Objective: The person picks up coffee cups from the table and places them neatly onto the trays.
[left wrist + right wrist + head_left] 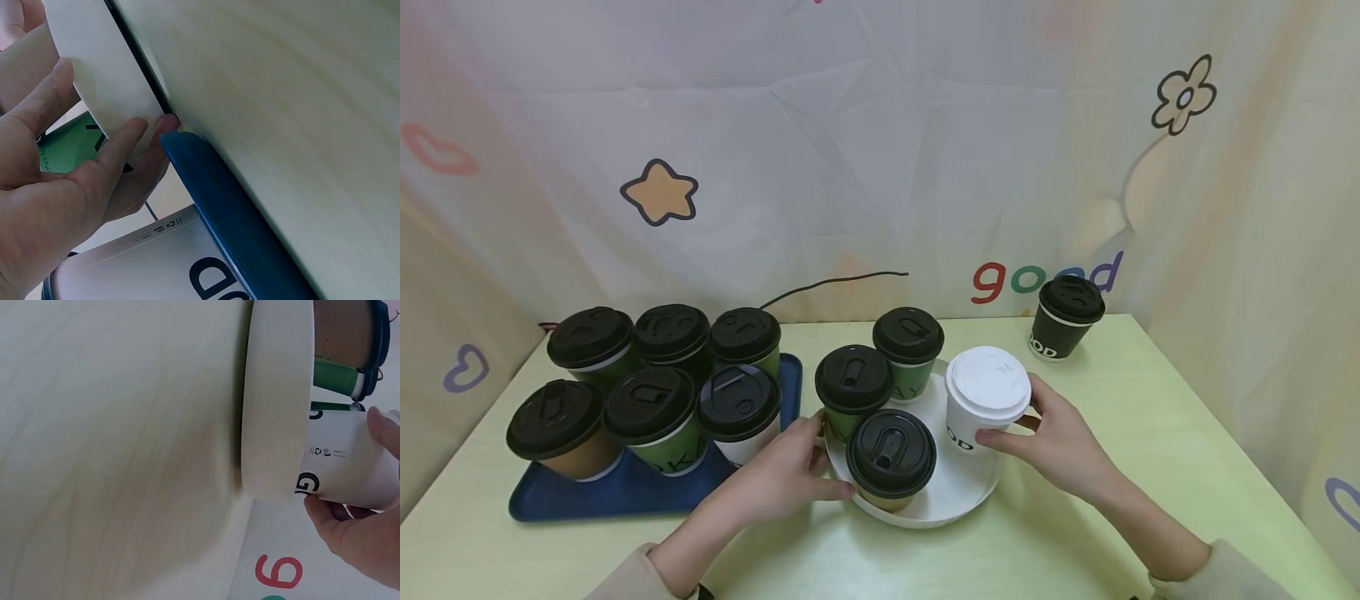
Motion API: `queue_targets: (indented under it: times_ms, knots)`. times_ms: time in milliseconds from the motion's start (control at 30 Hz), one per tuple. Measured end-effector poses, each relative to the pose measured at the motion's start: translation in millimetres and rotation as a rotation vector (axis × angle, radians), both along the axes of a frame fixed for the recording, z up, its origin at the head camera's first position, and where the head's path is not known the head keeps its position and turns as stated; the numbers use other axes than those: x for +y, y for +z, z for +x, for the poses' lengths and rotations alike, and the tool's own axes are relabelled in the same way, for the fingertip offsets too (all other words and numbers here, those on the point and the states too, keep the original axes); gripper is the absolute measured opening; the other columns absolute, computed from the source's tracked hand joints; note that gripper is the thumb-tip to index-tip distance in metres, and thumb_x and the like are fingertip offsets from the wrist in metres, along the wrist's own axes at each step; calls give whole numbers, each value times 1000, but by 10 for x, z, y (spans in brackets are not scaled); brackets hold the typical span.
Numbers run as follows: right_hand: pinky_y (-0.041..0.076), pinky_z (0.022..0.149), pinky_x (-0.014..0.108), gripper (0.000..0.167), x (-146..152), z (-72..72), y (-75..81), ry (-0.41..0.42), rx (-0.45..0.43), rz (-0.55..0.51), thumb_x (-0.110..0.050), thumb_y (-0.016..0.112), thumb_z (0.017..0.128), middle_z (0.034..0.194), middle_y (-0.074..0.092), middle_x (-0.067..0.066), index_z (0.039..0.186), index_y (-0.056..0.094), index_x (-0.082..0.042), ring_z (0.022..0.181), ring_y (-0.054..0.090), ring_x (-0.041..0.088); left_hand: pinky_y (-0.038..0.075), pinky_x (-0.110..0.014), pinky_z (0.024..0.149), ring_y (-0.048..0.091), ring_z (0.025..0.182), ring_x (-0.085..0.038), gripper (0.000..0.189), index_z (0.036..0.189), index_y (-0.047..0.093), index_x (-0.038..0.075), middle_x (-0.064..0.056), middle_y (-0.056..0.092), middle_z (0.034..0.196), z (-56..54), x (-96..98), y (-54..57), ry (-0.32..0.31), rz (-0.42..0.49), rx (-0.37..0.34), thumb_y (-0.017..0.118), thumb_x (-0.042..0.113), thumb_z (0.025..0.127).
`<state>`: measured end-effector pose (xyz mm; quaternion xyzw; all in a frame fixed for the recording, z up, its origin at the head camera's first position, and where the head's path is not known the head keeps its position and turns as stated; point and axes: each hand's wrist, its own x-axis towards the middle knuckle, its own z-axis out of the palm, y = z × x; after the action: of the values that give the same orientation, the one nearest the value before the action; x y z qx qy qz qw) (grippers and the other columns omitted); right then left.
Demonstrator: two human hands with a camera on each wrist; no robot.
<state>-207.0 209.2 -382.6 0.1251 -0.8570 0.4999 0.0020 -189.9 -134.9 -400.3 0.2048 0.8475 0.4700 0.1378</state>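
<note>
My right hand (1060,433) grips a white paper cup with a white lid (987,396) between thumb and fingers, at the right side of a round white tray (958,500). In the right wrist view this cup (350,456) stands upright relative to the tray, behind its raised wall (278,400). My left hand (782,475) holds the tray's left rim, with thumb and fingers along its wall (100,62). Three black-lidded cups stand on the tray: a brown one (891,458) in front, a green one (853,387) at left, another green one (910,350) behind.
At left, a blue rectangular tray (617,500) carries several black-lidded cups (655,417), green, brown and white. Its edge (212,181) lies close to my left fingers. A black cup (1063,321) stands alone at the back right, near the printed curtain (880,167).
</note>
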Motion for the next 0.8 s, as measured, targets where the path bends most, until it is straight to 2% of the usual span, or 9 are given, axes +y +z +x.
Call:
queue_targets:
  times_ms: [200, 533, 667, 800]
  knots:
    - [44, 107, 55, 80, -52, -49, -55, -37, -15, 41, -24, 90, 81, 138, 58, 17, 145, 49, -1, 129, 54, 34, 35, -25, 51, 40, 60, -14, 63, 129, 52, 2, -5, 43, 73, -1, 8, -2, 1, -9, 9, 90, 13, 80]
    - [46, 105, 51, 82, -65, -203, -88, -16, -39, 7, -21, 88, 83, 139, 56, 19, 149, 44, 0, 129, 53, 36, 35, -25, 54, 40, 62, -14, 62, 129, 52, 3, -6, 41, 75, 1, 5, 1, -7, -1, 28, 90, 12, 80]
    - [49, 103, 48, 81, -57, -259, -89, 4, -46, -10, -19, 87, 85, 140, 55, 18, 150, 42, -1, 128, 53, 35, 36, -26, 56, 40, 64, -15, 63, 130, 53, 3, -9, 44, 80, 0, 11, 2, 7, -9, 32, 90, 13, 80]
    - [52, 100, 44, 80, -60, -291, -89, 19, -42, -25, -17, 87, 85, 139, 55, 18, 150, 43, -1, 126, 54, 34, 40, -29, 67, 47, 76, -20, 68, 133, 52, 4, -10, 51, 97, -1, 21, 5, 20, -14, 43, 91, 14, 79]
